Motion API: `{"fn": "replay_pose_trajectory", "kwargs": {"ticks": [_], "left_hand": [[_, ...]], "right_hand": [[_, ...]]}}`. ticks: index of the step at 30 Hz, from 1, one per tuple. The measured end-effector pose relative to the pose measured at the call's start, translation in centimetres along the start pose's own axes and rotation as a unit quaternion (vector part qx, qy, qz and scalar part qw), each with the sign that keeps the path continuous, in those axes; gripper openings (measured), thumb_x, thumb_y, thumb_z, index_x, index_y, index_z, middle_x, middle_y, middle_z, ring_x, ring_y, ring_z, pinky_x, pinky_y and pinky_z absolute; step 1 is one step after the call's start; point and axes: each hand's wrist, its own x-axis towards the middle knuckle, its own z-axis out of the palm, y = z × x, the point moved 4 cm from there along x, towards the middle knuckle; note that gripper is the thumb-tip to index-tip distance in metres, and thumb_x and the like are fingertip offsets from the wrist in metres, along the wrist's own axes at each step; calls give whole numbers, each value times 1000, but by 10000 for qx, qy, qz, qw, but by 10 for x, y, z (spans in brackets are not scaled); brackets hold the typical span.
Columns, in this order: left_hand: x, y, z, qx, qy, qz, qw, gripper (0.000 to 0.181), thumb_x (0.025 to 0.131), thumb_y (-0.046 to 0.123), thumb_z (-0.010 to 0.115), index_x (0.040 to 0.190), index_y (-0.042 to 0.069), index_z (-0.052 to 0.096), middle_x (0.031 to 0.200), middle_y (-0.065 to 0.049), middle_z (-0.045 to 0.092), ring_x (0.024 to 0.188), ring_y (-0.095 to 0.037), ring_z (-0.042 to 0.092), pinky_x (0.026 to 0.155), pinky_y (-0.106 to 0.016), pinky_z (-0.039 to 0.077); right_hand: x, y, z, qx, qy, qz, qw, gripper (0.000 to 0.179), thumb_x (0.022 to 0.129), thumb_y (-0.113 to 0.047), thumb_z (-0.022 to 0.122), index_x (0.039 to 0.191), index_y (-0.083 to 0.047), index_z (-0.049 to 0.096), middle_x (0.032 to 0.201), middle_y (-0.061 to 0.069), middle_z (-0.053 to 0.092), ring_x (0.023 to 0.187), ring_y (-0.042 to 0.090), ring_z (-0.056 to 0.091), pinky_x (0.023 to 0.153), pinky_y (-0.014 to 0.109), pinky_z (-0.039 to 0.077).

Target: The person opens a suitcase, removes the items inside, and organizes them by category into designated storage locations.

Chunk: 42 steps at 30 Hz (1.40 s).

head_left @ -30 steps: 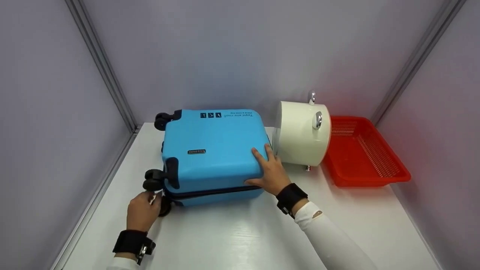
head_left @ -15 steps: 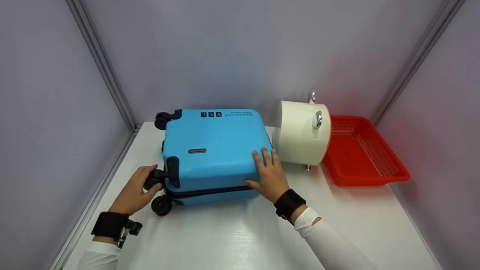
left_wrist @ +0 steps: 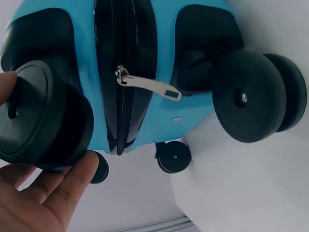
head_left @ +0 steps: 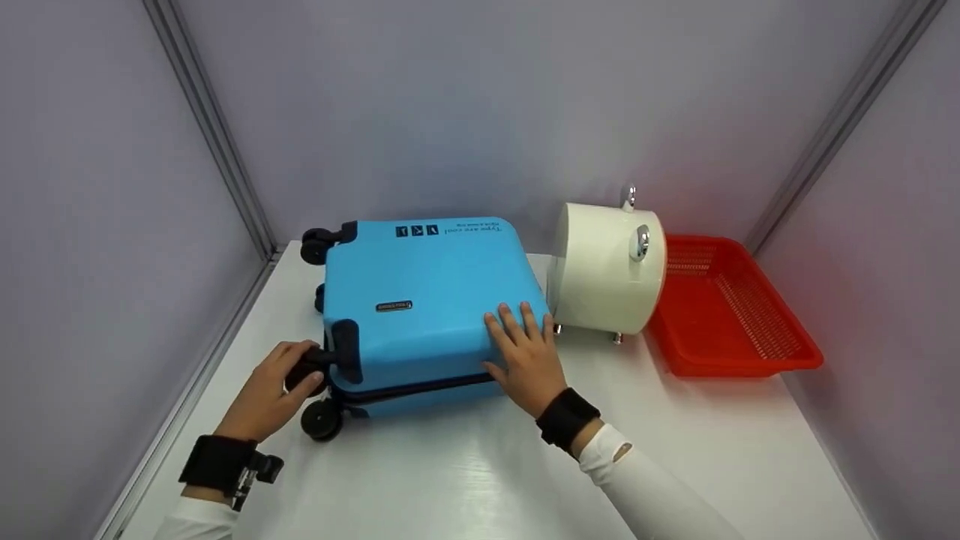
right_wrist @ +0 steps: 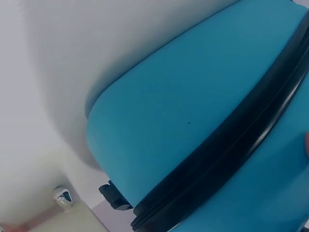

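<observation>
A light-blue hard-shell suitcase (head_left: 435, 277) lies flat on the white table, its black wheels pointing left. My left hand (head_left: 262, 394) grips the upper near wheel (left_wrist: 34, 116), fingers and thumb around it. Below that sits the lower near wheel (head_left: 322, 418), which my left hand leaves free. In the left wrist view a metal zipper pull (left_wrist: 149, 86) hangs from the zipper seam between the two shells. My right hand (head_left: 529, 360) rests on the near right corner of the suitcase with its fingers spread over the top and its thumb toward the side.
Close to the suitcase's right end, a cream pot (head_left: 611, 270) with shiny metal handles lies on its side. Beyond it at the right is a red plastic basket (head_left: 720, 367) with perforated walls. Grey panels (head_left: 487, 112) enclose the table at the back and both sides.
My left hand has come up from beside the lower near wheel and taken hold of the upper one. The suitcase has shifted slightly left, away from the pot. My right hand moved with it.
</observation>
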Motion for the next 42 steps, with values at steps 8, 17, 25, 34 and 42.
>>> {"fn": "replay_pose_trajectory", "kwargs": {"ticks": [8,17,25,34,42], "left_hand": [[-14,16,16,66,460,43,9989,47,105,17,73,146,-3,63,136,-18,66,125,-36,68,106,-60,54],[-37,63,49,318,762,-100,9965,43,99,24,81,133,-1,72,124,-14,71,112,-28,71,94,-52,61],[-47,106,76,490,826,22,9954,35,98,30,83,119,4,76,109,-8,71,96,-18,69,81,-41,62],[-3,92,32,670,2122,909,9707,21,102,15,68,110,-4,74,103,-18,71,95,-32,66,80,-50,57],[76,34,-30,1914,1114,-17,9752,51,104,5,52,150,-17,46,150,-43,46,138,-63,44,112,-79,36]], "right_hand": [[3,6,1,-146,-113,138,9997,79,96,-31,86,162,-8,50,166,19,51,154,48,46,121,68,41],[10,28,7,316,-832,340,9955,69,106,-13,69,166,3,38,172,25,39,159,50,36,125,66,36],[17,43,-3,930,-1344,786,9834,63,111,-7,53,168,5,30,176,26,29,163,50,26,128,68,28],[12,-19,-27,1329,-454,-116,9900,44,111,-22,61,152,-5,61,169,21,46,158,46,41,128,61,36],[-4,-117,-43,826,-632,-1839,9774,65,104,-60,67,154,-19,61,170,16,45,157,42,44,121,61,45]]}}
